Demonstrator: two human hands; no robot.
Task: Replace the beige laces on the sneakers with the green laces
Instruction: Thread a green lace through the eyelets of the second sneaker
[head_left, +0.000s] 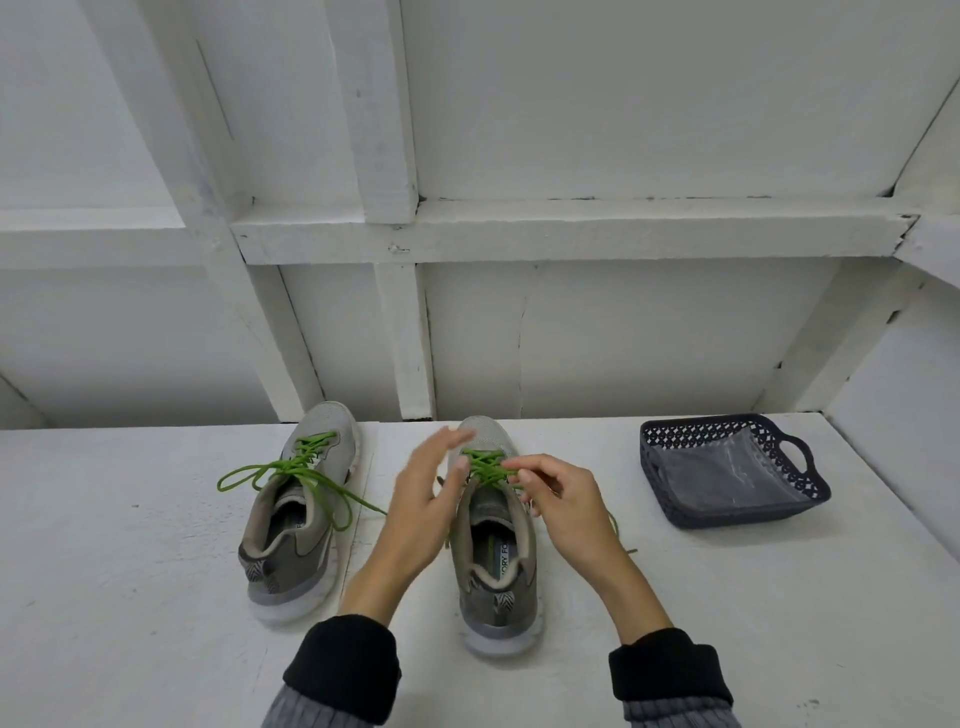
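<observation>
Right sneaker (493, 525) mid-surface, green lace (485, 467) getting finished. Right hand (563, 499) fingers pinching lace at right eyelets; left hand (421, 499) fingers spread, hovering. Left sneaker (296, 509) already laced. Advice: keep tension even, match end lengths before tying.

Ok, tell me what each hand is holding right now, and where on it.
The right hand pinches the green lace at the right sneaker's upper eyelets. The left hand is open beside the lace and grips nothing.
</observation>
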